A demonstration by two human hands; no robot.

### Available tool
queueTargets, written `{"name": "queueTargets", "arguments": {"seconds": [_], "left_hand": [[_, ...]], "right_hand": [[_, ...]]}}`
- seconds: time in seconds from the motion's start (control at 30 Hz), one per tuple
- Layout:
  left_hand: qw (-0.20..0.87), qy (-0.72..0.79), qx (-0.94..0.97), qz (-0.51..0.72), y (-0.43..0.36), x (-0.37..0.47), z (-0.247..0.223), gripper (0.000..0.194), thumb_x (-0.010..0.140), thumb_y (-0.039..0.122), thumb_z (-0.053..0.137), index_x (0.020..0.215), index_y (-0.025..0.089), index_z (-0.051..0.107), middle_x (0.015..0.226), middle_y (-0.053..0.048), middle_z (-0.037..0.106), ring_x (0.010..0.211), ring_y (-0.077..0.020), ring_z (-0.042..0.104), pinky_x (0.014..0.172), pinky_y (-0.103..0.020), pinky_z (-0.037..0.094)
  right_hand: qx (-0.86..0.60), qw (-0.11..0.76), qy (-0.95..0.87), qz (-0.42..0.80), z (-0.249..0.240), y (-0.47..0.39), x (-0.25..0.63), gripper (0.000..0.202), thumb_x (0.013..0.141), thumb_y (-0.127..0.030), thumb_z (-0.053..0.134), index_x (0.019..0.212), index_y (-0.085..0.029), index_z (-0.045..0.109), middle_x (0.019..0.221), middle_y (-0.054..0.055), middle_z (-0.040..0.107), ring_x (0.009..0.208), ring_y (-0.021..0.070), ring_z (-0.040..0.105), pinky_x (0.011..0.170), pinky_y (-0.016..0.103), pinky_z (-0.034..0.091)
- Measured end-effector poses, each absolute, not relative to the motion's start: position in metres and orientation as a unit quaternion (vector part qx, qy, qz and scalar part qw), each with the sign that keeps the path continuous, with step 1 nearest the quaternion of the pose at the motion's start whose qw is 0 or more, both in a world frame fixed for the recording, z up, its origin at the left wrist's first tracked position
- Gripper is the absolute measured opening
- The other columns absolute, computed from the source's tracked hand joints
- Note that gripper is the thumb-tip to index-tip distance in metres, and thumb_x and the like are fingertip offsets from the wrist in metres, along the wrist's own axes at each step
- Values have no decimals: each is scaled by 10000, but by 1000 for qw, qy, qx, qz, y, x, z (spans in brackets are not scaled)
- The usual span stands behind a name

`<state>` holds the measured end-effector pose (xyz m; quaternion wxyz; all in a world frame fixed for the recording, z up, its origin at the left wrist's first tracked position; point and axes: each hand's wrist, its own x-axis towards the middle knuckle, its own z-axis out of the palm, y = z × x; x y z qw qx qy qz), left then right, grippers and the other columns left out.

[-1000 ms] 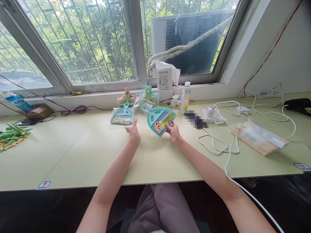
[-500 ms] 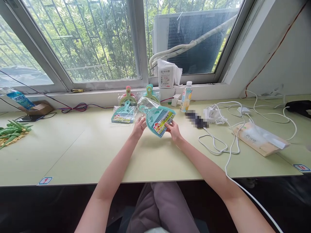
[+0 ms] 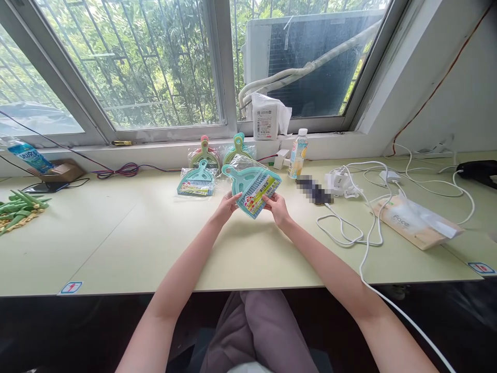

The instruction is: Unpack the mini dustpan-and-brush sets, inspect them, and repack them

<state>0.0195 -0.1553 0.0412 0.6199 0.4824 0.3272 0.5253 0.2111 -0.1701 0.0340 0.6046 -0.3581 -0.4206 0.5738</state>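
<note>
Between both hands is a teal mini dustpan and brush set [image 3: 254, 189], tilted, with a yellow printed label and clear plastic at its top. My left hand [image 3: 228, 205] grips its lower left edge, thumb on the front. On its right side my right hand [image 3: 276, 207] pinches it, thumb over the label. Just left of it, a similar packaged teal dustpan set [image 3: 196, 181] lies on the table. Behind these, a stack of green and pink dustpans [image 3: 204, 153] and a stack of green and teal ones [image 3: 238, 147] lean by the window sill.
On the right are a drink bottle [image 3: 298, 154], a pixelated dark object [image 3: 314, 190], white cables [image 3: 349, 241] and a tissue pack [image 3: 419, 221]. Green pods [image 3: 21, 207], a cardboard box [image 3: 66, 172] and a blue-labelled bottle [image 3: 31, 157] are at left. A tissue box [image 3: 266, 122] stands on the sill.
My left hand has shifted from beside the dustpan set onto its lower left edge, thumb now on the front. My right hand keeps its hold.
</note>
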Motion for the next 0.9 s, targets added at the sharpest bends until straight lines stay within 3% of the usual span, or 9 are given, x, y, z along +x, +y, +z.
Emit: {"name": "queueTargets", "arguments": {"seconds": [0.27, 0.73, 0.9], "left_hand": [[624, 336, 488, 509, -167, 33, 45, 517, 706, 335, 760, 1159, 169, 577, 1172, -111, 652, 1095, -270, 612, 933, -405, 491], [632, 354, 532, 439, -182, 43, 55, 565, 699, 368, 756, 1217, 227, 578, 1233, -102, 625, 1117, -299, 600, 889, -449, 518], [625, 369, 494, 478, -175, 45, 50, 575, 648, 288, 777, 1183, 194, 590, 1183, -110, 648, 1101, -296, 604, 896, -420, 510]], "right_hand": [[-382, 601, -385, 587, 40, -175, 209, 128, 788, -184, 679, 880, -161, 592, 919, 54, 713, 848, 188, 692, 857, 395, 582], [-381, 622, -352, 587, 39, -172, 209, 168, 755, -184, 699, 887, -173, 596, 946, 57, 698, 867, 198, 692, 851, 392, 588], [-378, 628, -348, 584, 39, -175, 205, 183, 745, -164, 691, 895, -174, 587, 943, 51, 698, 870, 192, 691, 850, 380, 590]]}}
